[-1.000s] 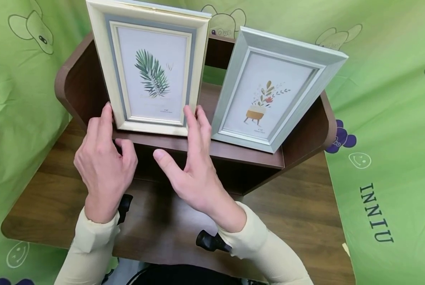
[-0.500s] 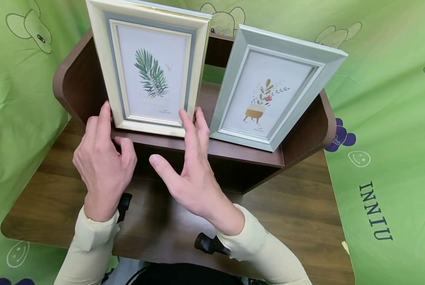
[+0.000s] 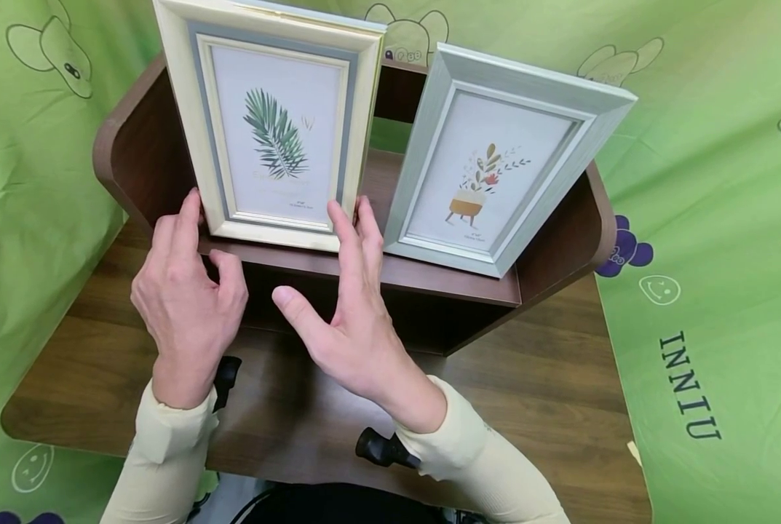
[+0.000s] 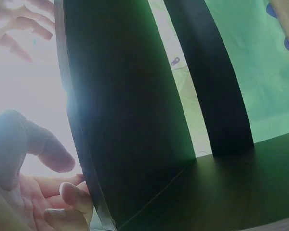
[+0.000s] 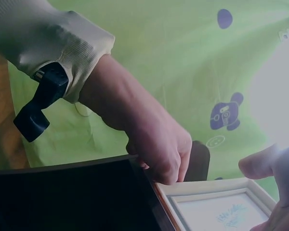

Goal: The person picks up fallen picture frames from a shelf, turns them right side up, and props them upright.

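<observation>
A cream picture frame with a green palm leaf print stands upright on the brown shelf, on its left half. My left hand touches the frame's lower left edge with its fingertips; its thumb is apart from the frame. At the lower right edge, my right hand rests its straight fingers against the frame, thumb spread away. To the right a grey-blue picture frame with a potted plant print leans tilted, touched by neither hand. In the right wrist view the cream frame lies between both hands.
The shelf unit has raised side panels and a back rail. It stands on a wooden desk. Green patterned cloth hangs around the back and sides. Black camera mounts sit at both wrists.
The right thumb and fingers have shifted slightly to the left along the cream frame's lower right edge. Both frames keep their places on the shelf; the head view has drifted a little.
</observation>
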Demonstrator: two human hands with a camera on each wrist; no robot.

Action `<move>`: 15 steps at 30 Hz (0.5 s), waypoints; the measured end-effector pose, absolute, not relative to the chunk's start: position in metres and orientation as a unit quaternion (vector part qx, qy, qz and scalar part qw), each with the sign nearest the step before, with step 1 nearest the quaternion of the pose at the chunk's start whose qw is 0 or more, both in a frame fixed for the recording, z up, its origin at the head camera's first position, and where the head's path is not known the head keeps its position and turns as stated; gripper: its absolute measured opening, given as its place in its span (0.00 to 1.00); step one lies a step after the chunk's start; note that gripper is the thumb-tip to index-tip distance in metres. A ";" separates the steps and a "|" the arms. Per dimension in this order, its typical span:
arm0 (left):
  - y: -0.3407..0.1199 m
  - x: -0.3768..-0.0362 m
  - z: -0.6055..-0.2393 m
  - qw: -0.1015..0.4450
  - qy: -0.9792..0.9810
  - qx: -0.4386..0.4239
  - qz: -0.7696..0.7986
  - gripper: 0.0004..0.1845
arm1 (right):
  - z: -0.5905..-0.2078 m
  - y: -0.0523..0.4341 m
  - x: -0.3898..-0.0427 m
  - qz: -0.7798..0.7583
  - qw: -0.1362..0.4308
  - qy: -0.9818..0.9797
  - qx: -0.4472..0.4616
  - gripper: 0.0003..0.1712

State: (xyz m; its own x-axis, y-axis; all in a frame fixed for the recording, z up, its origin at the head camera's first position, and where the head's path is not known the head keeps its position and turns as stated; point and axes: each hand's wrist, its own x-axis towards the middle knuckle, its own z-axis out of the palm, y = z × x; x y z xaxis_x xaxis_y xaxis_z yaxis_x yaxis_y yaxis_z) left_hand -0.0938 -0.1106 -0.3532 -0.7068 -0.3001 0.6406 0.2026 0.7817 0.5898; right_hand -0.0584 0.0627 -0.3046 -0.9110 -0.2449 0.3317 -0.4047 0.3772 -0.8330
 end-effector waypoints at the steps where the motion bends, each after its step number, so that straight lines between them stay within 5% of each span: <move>1: -0.111 -0.094 -0.353 0.382 -0.863 0.028 -0.330 0.30 | -0.305 0.063 -0.058 0.522 0.079 -0.826 0.198 0.51; 15: -0.113 -0.088 -0.356 0.393 -0.851 0.030 -0.348 0.31 | -0.300 0.065 -0.054 0.478 0.183 -0.823 0.246 0.50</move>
State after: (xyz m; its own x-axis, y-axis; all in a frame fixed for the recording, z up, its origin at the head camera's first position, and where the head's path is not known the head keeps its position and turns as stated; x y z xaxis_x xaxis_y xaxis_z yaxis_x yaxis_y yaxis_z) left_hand -0.0883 -0.1131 -0.3555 -0.6893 -0.3251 0.6475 0.2223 0.7557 0.6160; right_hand -0.0540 0.0654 -0.2999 -0.8122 -0.2289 0.5365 -0.5795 0.4223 -0.6971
